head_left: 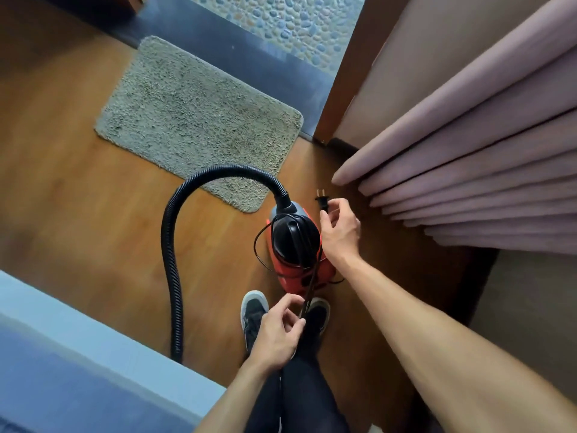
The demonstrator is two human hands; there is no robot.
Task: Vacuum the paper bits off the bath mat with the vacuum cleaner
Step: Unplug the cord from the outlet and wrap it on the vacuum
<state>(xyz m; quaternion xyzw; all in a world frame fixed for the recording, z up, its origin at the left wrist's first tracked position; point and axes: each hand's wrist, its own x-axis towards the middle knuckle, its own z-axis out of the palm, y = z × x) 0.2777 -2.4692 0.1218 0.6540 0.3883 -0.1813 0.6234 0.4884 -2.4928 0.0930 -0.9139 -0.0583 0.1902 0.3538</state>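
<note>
Red plastic with a black top, the vacuum cleaner (299, 270) stands on the wooden floor (78, 198) just off the near right corner of the bath mat (193, 120), directly in front of the person's shoes (253, 310). Its black ribbed hose (170, 245) rises from the top, arches over that corner of the mat and drops to the floor on the left, beside the edge of a blue piece of furniture (93, 354). The mat lies flat against a dark threshold (249, 57), with pebbled flooring (296, 23) beyond. Its pile looks speckled, but the view is too soft to say whether the flecks are paper bits. The right hand (340, 232) hovers beside the vacuum, fingers curled round the plug (321, 201) of the black cord (308, 295), prongs pointing away. The left hand (281, 329), lower down, pinches the same cord between thumb and fingers. Pink curtain folds (468, 151) hang along the floor's right edge.
</note>
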